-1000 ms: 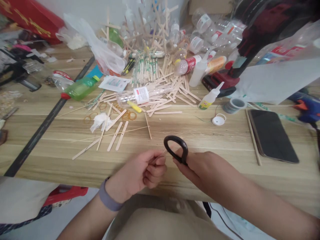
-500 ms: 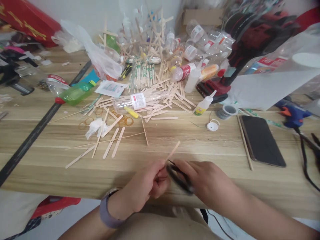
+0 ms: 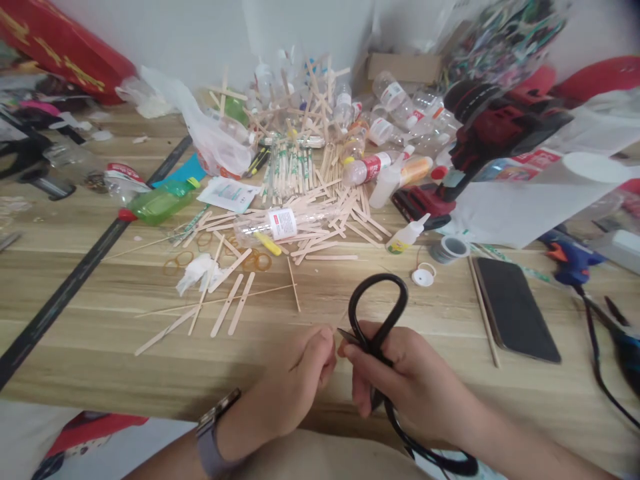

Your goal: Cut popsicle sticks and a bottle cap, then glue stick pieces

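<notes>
My left hand (image 3: 307, 360) is closed, thumb pressed on the curled fingers, above the table's front edge. A wooden craft stick was between these fingers half a second ago; now only a faint, thin sliver shows by the fingertips, the rest hidden. My right hand (image 3: 400, 367) grips black-handled scissors (image 3: 403, 300), one big loop up and the other hanging below the palm. Their short metal point is directed at the left fingertips, close to them. Left of the hands lie two drilled craft sticks (image 3: 227, 305) and a thin skewer joined to a short crosspiece (image 3: 294, 285).
Behind lie a heap of craft sticks (image 3: 320, 230), a plastic bottle (image 3: 283, 223) and rubber bands (image 3: 260, 260). To the right are a glue bottle (image 3: 407, 235), a small grey cup (image 3: 450, 249), a phone (image 3: 517, 310), a glue gun (image 3: 575, 257) and a red cordless drill (image 3: 480, 143).
The scissors have turned in my right hand, so a loop now points up. The craft stick that stuck out beyond my left hand no longer shows clearly. The view has tilted slightly upward.
</notes>
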Tool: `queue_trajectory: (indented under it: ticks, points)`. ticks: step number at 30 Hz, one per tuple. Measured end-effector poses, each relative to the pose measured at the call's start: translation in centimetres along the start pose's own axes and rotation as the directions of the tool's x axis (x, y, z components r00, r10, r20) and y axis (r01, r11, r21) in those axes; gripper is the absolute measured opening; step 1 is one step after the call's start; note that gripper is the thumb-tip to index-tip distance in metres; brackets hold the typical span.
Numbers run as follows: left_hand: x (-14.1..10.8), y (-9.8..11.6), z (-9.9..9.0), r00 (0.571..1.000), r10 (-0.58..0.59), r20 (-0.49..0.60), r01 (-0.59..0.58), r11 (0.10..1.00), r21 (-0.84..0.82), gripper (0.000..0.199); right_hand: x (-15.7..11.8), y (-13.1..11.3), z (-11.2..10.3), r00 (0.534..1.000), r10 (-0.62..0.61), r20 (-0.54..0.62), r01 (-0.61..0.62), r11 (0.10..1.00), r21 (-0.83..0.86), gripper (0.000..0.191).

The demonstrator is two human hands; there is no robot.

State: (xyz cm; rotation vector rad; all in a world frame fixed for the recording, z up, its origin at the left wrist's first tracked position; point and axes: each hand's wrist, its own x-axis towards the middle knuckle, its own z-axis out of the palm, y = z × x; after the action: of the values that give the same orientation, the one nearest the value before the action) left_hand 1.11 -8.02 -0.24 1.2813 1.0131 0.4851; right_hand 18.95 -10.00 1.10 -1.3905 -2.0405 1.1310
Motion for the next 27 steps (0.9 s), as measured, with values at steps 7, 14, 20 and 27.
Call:
queue_trajectory:
  ticks: [7, 14, 20, 27]
  points:
    - [0.4, 0.9, -0.5, 0.998, -0.004, -0.060, 0.010, 0.995, 0.103, 0.039, 1.2, -0.3, -0.7, 0.989, -0.142, -0.044, 0.129, 0.967, -0.218, 0.041]
    - [0.8, 1.8, -0.9, 1.000, -0.021, -0.014, 0.022, 0.996, 0.081, 0.043, 1.8, 0.2, -0.9, 0.937, -0.321, -0.134, 0.249, 0.888, -0.387, 0.038]
    - [0.8, 2.8, -1.1, 0.988, 0.109, -0.111, -0.073, 0.954, 0.291, 0.036, 2.2, -0.2, -1.0, 0.996, -0.060, -0.070, 0.059, 0.998, -0.010, 0.034]
    - [0.5, 3.4, -1.2, 0.993, 0.089, -0.076, -0.067, 0.964, 0.257, 0.036, 2.0, -0.2, -1.9, 0.921, -0.368, -0.128, 0.306, 0.887, -0.345, 0.028]
